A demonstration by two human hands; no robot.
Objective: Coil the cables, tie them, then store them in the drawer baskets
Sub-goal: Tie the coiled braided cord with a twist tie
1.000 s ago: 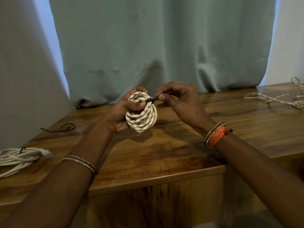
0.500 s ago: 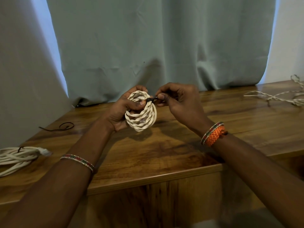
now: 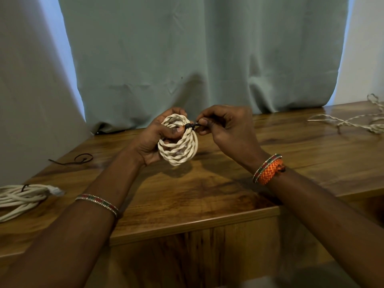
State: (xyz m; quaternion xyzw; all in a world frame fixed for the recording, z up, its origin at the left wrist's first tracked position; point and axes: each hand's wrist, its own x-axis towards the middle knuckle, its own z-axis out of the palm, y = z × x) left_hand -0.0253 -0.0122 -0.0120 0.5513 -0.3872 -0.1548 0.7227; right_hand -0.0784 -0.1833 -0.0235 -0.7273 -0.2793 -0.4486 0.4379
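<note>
Fingers [image 3: 204,122] pinching tie [image 3: 190,126], coil [image 3: 178,142] gripped

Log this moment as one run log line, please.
step: tying | left hand: grips coiled white twisted cable above wooden table | right hand: pinches thin black tie | storing: not yet

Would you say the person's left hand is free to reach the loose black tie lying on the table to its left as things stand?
Probably not yet: the left hand grips the coiled cable while the right hand pinches its black tie. The way to the loose tie looks open.
</note>
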